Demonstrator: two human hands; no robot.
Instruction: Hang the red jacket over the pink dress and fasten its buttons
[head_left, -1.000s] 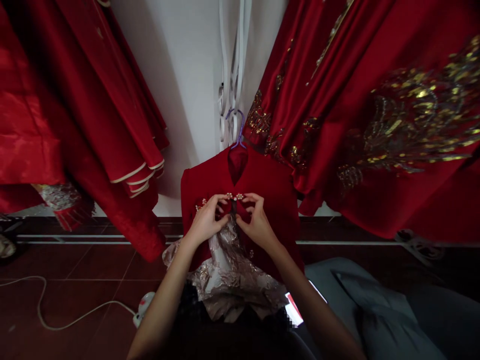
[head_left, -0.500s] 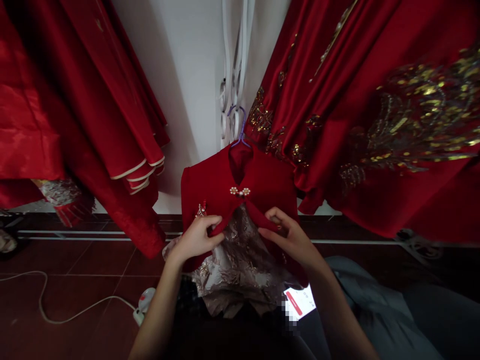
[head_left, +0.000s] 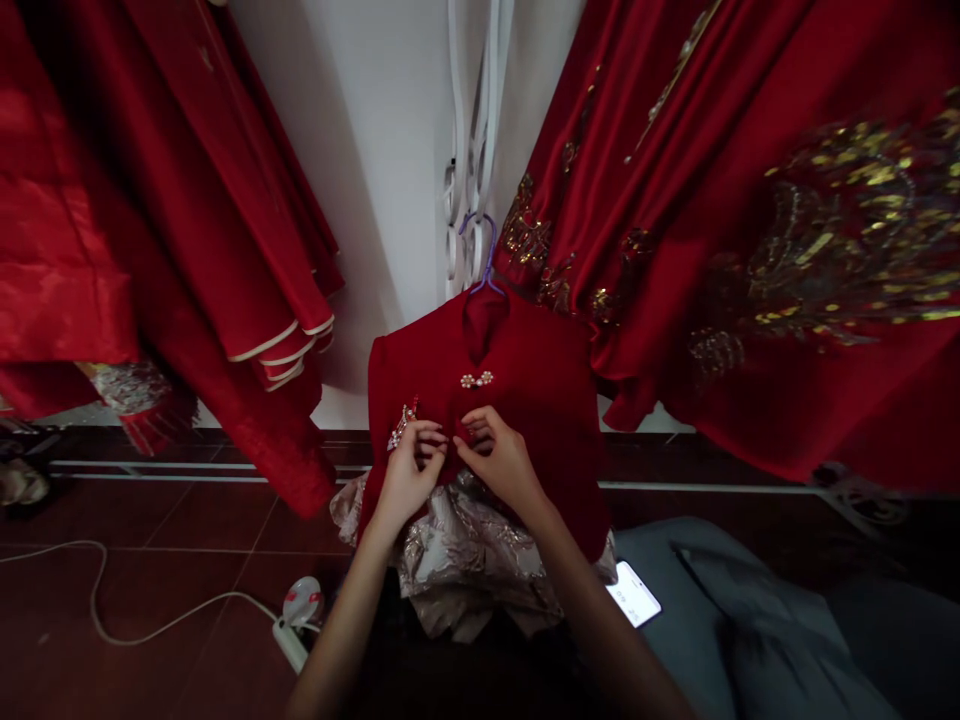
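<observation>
Hands [head_left: 411,472] half-curled, touching red jacket [head_left: 559,400]

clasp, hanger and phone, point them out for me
clasp [head_left: 478,381]: head view, middle of the clasp
hanger [head_left: 492,258]: head view, lower hook
phone [head_left: 635,595]: head view, lit screen

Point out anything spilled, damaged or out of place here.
No spill or damage stands out on the red garment on the purple hanger. Only the white cable looks untidy: it curves loosely across the floor and might trip someone.
</observation>
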